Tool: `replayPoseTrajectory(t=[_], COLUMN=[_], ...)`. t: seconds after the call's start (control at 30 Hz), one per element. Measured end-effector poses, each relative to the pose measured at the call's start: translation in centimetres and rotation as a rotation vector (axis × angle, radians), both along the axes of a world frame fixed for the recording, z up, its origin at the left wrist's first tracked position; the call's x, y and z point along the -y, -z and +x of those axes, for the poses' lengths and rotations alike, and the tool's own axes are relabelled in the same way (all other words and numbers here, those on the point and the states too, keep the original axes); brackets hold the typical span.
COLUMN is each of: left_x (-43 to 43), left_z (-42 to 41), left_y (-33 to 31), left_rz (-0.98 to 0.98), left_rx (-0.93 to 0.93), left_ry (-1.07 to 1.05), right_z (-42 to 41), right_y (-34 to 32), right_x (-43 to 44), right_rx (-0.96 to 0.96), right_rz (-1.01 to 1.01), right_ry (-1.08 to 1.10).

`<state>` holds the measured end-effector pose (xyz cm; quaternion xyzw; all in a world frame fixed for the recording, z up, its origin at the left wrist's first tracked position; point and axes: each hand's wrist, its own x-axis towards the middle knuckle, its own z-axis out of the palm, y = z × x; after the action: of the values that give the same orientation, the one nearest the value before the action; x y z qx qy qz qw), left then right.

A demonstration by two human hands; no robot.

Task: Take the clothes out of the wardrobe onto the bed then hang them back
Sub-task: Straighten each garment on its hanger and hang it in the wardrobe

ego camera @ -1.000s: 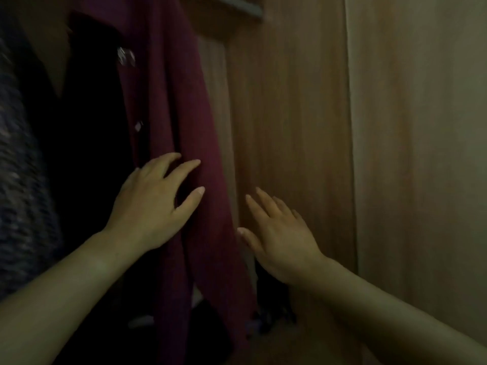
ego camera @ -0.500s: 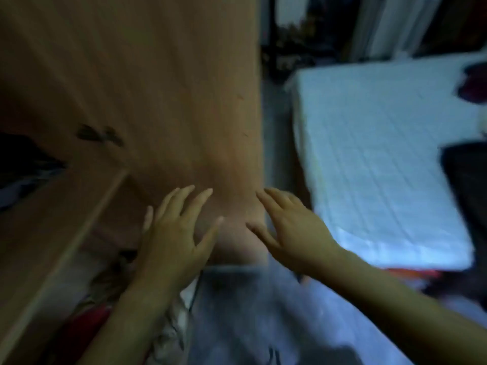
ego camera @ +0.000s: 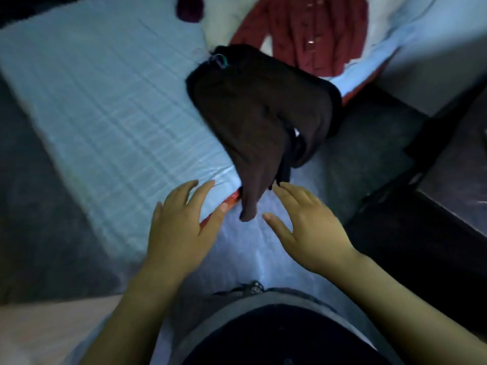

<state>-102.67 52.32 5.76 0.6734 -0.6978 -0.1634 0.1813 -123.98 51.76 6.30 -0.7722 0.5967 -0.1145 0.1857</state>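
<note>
A dark brown garment (ego camera: 258, 114) lies across the near edge of the bed (ego camera: 105, 88), its lower tip hanging off that edge. Farther up the bed is a red shirt (ego camera: 303, 30), and at the bed's far end a small purple item (ego camera: 189, 7). Left hand (ego camera: 181, 227) and right hand (ego camera: 305, 227) hover at the bed's near edge, fingers spread, grasping nothing, either side of the garment's tip.
</note>
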Motion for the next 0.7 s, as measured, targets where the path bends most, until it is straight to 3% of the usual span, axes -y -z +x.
replayPoseTrajectory(t=[0.13, 0.33, 0.5, 0.7], left_x=[8.5, 18.5, 30.3, 47.9], left_z=[-7.3, -13.7, -19.0, -28.9], left_y=[-0.7, 1.0, 2.8, 0.7], left_rz=[-0.024, 0.053, 0.097, -0.010], left_rx=[-0.006, 0.028, -0.006, 0.025], left_ry=[0.164, 0.309, 0.358, 0.513], right_z=[-6.8, -12.4, -17.4, -25.5], right_y=[-0.2, 1.5, 2.0, -0.9], right_x=[4.3, 12.4, 23.8, 38.5], right_rx=[-0.016, 0.034, 0.025, -0.043], right_rz=[0.004, 0.066, 0.038, 0.003], right_ry=[0.190, 0.305, 0.367, 0.397])
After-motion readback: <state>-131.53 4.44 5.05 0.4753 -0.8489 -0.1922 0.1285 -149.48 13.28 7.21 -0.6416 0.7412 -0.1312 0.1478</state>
